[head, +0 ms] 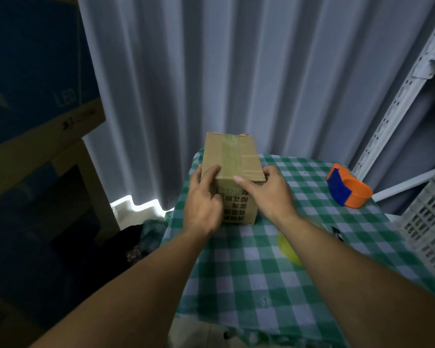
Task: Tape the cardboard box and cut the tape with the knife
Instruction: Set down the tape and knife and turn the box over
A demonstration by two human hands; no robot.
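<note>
A small brown cardboard box [232,156] stands on the green checked tablecloth [261,272], with a strip of clear tape running along the middle of its top. My left hand [204,204] lies against the box's near left corner, fingers over the top edge. My right hand [269,192] grips the near right corner, thumb on the top. An orange and blue tape dispenser [347,188] rests on the table to the right, apart from both hands. A yellow object [286,249] shows partly under my right forearm; a dark thin item [337,233] lies beside it.
A grey curtain [236,71] hangs behind the table. A white perforated crate [430,222] stands at the right edge, with a metal shelf upright [392,109] behind it. Large boxes [35,121] are stacked on the left. White foam [136,209] lies on the floor.
</note>
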